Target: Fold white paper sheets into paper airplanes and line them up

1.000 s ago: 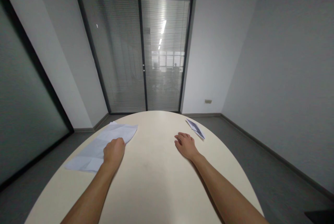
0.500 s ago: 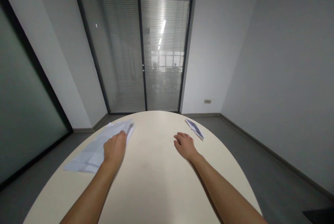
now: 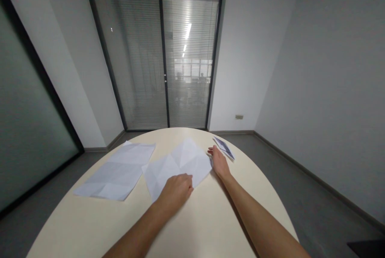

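Observation:
A white sheet of paper with fold creases [image 3: 177,161] lies partly raised at the middle of the table. My left hand [image 3: 177,187] is closed on its near edge, fingers curled under. At the sheet's right corner is my right hand [image 3: 219,162], fingers stretched out and slightly apart; whether it touches the paper I cannot tell. More white paper [image 3: 116,171], also creased, lies flat to the left. Just beyond my right hand rests a small folded paper piece [image 3: 224,148] with dark printing.
The round cream table [image 3: 180,226] fills the lower middle, its curved edge dropping to grey floor. Past it stand a dark-framed glass door with blinds [image 3: 144,69] and white walls. A black object [image 3: 365,248] shows at the bottom right corner.
My left hand has carried a creased sheet from the left papers rightward to the table's middle. My right hand has shifted slightly right and turned on its side.

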`<state>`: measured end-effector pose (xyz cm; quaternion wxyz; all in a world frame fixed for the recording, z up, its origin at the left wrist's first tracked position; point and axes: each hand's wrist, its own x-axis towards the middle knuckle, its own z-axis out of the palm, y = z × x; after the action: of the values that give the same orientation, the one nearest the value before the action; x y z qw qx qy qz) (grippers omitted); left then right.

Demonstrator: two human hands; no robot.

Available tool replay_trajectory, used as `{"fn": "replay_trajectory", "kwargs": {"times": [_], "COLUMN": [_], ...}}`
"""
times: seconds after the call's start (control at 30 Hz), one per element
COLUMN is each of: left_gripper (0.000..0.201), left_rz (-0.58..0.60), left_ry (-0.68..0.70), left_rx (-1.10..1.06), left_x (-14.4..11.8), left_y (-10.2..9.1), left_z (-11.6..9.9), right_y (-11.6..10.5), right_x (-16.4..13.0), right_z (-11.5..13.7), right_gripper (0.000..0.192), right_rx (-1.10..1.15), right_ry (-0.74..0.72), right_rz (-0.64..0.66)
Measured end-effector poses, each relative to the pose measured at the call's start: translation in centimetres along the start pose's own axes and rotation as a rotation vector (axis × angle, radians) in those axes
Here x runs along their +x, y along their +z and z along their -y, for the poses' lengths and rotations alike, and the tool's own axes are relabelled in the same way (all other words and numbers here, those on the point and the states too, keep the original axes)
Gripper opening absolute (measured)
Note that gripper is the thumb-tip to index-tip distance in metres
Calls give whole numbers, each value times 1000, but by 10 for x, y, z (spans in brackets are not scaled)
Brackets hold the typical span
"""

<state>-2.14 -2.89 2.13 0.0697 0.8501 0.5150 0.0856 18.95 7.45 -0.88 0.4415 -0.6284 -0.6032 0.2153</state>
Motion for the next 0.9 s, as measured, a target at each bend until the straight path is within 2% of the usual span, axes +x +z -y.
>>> {"fn": "replay_trajectory", "kwargs": {"times": [0.13,0.27,0.33,0.4,0.5,0.57,0.63,0.73,0.83,0.9], "left_gripper": [25,28,29,33,38,53,63,65,64,62], "left_rz": [-17,-51,-109,-218,-356,-308,-198,-100,-82,-62], "left_ry": [111,190,143,26,-166,-277,-326,-297,-229,-156], "left_rx": [-100,-194,-214,-200,-90,18,53,45,22,-8], "left_x": [-5,-8,-7,-5,0,2,2,0,-2,-3], "left_y": [12,12,10,8,14,22,29,33,30,27], "left_z": [1,1,1,4,17,27,35,37,32,29], "right_y": [-11,-8,0,11,24,26,25,20,18,22], "right_x": [7,0,-12,-27,-47,-55,-57,-54,-53,-55], "right_z": [7,22,30,36,40,41,40,38,38,39], "right_gripper": [55,46,45,44,50,56,59,58,58,57], "right_rx": [-3,-10,-79,-191,-363,-437,-480,-523,-538,-508], "right_ry": [-32,-222,-324,-435,-512,-514,-490,-434,-405,-441], "right_rz": [-69,-47,31,138,370,523,598,593,567,574]}}
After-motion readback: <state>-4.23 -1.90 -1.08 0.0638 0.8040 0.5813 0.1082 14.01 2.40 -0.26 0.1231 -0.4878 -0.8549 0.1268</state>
